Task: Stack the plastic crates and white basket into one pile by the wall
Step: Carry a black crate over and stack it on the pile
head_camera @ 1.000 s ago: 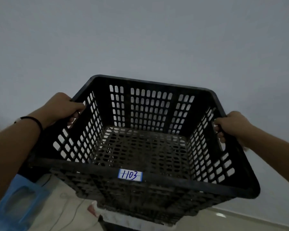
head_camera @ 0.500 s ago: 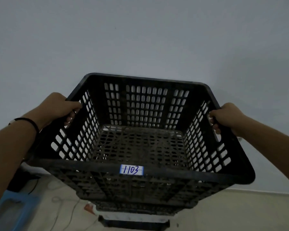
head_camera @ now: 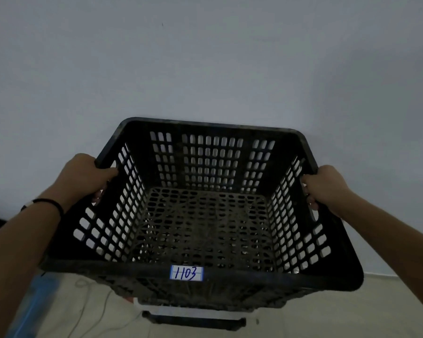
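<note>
I hold a black perforated plastic crate [head_camera: 205, 274] in the air in front of a pale wall; its near rim bears a white label reading 1103. My left hand [head_camera: 83, 176] grips the crate's left rim and my right hand [head_camera: 325, 184] grips its right rim. The crate is empty. Directly below it, a strip of the white basket [head_camera: 195, 309] shows, and under that the rim of another black crate [head_camera: 193, 322]. Most of the pile is hidden by the crate I hold.
The pale wall [head_camera: 205, 69] fills the upper view, meeting a beige floor [head_camera: 352, 313] at the lower right. A blue plastic object [head_camera: 38, 303] lies at the lower left on the floor, with thin cables [head_camera: 88, 296] beside it.
The crate has shifted slightly to the left and sits more squarely over the pile below. The view has tilted down, showing more floor.
</note>
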